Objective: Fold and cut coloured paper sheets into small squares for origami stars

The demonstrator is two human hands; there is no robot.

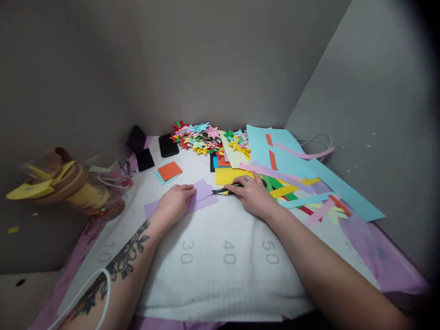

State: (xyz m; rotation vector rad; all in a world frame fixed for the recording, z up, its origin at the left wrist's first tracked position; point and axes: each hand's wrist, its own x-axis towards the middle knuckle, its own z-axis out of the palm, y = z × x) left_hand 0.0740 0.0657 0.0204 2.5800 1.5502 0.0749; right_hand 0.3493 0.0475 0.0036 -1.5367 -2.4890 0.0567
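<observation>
Purple paper (202,189) lies on the white numbered sheet, with a slit or fold line running towards its right edge. My left hand (174,201) rests on this paper, its fingers together and pressed on it. In my right hand (252,192) is a black and yellow utility knife (227,189), held flat with the blade tip at the paper's right edge. Just behind the knife lies a yellow paper (227,176). Orange and light blue paper squares (170,171) sit beyond my left hand.
Folded paper stars (199,137) are heaped at the back. Light blue sheets (347,190) and coloured strips (295,188) spread on the right. A black phone (168,145) lies back left. A cup with yellow items (85,192) stands at the left edge. Grey walls enclose the table.
</observation>
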